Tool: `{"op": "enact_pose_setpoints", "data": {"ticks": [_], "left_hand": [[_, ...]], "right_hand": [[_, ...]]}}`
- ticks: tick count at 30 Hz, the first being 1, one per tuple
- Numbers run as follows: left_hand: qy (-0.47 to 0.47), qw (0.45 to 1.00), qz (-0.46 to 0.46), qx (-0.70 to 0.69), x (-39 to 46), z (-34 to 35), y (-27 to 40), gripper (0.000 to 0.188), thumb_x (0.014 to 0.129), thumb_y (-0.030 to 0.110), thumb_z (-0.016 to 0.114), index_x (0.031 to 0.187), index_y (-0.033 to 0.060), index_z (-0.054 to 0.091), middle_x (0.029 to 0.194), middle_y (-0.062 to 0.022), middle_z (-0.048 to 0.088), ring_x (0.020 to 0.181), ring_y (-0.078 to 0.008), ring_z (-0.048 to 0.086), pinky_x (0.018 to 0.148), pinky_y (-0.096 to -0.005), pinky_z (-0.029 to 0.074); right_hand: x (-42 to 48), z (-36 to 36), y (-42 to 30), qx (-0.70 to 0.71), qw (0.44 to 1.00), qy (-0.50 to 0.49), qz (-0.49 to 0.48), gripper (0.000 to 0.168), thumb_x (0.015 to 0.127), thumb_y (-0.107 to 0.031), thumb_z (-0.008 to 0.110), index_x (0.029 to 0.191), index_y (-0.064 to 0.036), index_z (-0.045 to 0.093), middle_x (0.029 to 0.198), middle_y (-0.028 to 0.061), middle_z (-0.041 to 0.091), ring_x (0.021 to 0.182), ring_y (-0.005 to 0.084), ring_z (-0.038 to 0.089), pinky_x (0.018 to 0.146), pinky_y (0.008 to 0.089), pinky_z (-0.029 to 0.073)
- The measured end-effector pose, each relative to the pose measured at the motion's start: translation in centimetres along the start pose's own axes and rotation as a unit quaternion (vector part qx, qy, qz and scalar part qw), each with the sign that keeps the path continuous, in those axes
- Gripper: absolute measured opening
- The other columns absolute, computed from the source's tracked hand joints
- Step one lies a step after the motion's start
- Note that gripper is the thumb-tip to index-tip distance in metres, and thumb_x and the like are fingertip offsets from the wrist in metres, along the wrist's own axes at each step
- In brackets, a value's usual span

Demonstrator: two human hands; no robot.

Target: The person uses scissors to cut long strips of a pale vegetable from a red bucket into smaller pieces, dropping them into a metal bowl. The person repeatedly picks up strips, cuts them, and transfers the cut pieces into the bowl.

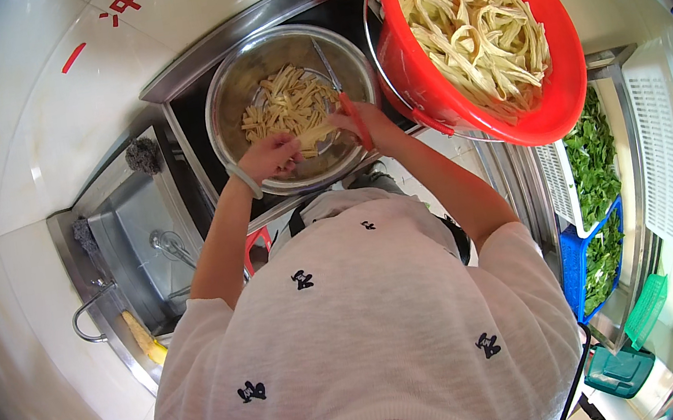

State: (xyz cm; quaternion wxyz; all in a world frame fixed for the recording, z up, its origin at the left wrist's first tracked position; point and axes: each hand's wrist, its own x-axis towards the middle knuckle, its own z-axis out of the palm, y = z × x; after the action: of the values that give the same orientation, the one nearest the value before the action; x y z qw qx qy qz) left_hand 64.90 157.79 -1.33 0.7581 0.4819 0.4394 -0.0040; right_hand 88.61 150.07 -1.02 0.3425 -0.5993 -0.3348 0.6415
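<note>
Over a wide stainless steel bowl [226,65] my left hand [274,156] pinches one end of a pale strip of what looks like soaked tofu skin [317,134]. The strip's other end is at my right hand [367,126], which also holds scissors with red handles [355,119], their blades pointing up and away over the bowl. Whether the blades are spread is hard to tell. Short cut pieces of tofu skin [290,101] lie in the bowl beneath both hands. To the right, a red plastic bucket [563,40] holds long, uncut strips [472,33].
A stainless steel sink [142,235] with a curved faucet [78,317] is at left, a dark scouring pad [142,156] on its edge. White and blue baskets [574,268] of leafy greens [591,157] stand at right. The bucket's wire handle [377,58] hangs close to my right forearm.
</note>
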Motion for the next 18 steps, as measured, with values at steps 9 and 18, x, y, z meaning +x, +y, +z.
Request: {"op": "enact_pose_setpoints", "data": {"ticks": [9,18], "left_hand": [[0.172,0.963,0.107,-0.177,1.0,-0.8,1.5,0.015,0.091,0.024,0.061,0.092,0.0102,0.057,0.081,-0.0018,0.064,0.059,-0.0051,0.052,0.051,-0.0190,0.041],[0.088,0.986,0.075,-0.119,1.3,1.6,2.9,0.017,0.091,0.029,0.060,0.093,0.0117,0.058,0.078,0.0017,0.061,0.060,-0.0022,0.049,0.053,-0.0170,0.037]], "right_hand": [[-5.4,-2.0,0.7,-0.010,0.976,-0.193,0.099,0.061,0.091,-0.063,0.037,0.110,-0.008,0.056,0.066,-0.0051,0.035,0.055,0.0062,0.034,0.048,0.0208,0.029],[-5.2,-1.1,0.5,0.034,0.977,-0.197,0.072,0.056,0.088,-0.062,0.046,0.096,-0.008,0.057,0.060,-0.0064,0.032,0.047,0.0051,0.031,0.041,0.0208,0.025]]}}
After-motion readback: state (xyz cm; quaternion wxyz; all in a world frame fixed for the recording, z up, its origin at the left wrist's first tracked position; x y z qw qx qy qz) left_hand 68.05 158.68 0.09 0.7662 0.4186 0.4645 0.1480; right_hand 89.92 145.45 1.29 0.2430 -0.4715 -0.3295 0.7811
